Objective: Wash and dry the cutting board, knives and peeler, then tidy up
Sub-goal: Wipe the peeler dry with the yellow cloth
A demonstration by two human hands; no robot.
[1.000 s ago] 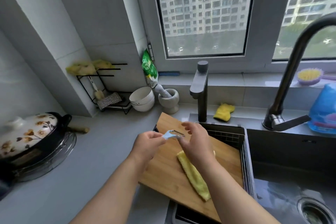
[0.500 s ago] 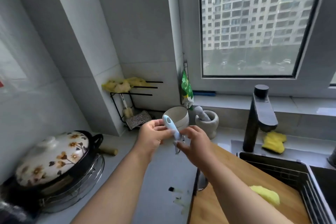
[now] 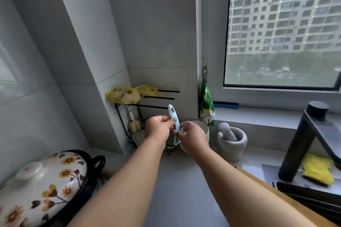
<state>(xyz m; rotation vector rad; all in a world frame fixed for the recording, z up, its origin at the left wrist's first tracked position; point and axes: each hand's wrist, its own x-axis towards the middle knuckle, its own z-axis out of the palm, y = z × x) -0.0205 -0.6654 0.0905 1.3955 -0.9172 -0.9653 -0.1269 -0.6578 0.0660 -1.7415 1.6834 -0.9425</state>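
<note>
A light blue peeler [image 3: 174, 117] stands almost upright in front of me, its hanging hole at the top and its metal blade end pointing down. My left hand [image 3: 159, 129] pinches the handle at mid-length. My right hand [image 3: 191, 139] pinches the lower part near the blade. Both hands hover above the counter, just in front of the black wire rack [image 3: 147, 110]. A corner of the wooden cutting board [image 3: 273, 192] shows at the lower right, over the sink edge. No knives are in view.
Yellow cloths [image 3: 129, 94] hang on the rack. A white bowl [image 3: 203, 129] and a stone mortar with pestle [image 3: 232, 139] stand behind my hands. A floral-lidded pot [image 3: 42, 186] sits at the lower left. At right are a dark tap [image 3: 306, 142] and a yellow sponge [image 3: 317, 171].
Both hands have lifted the peeler off the cutting board and carried it left toward the rack, turning it upright. My view has swung left and up, away from the sink.
</note>
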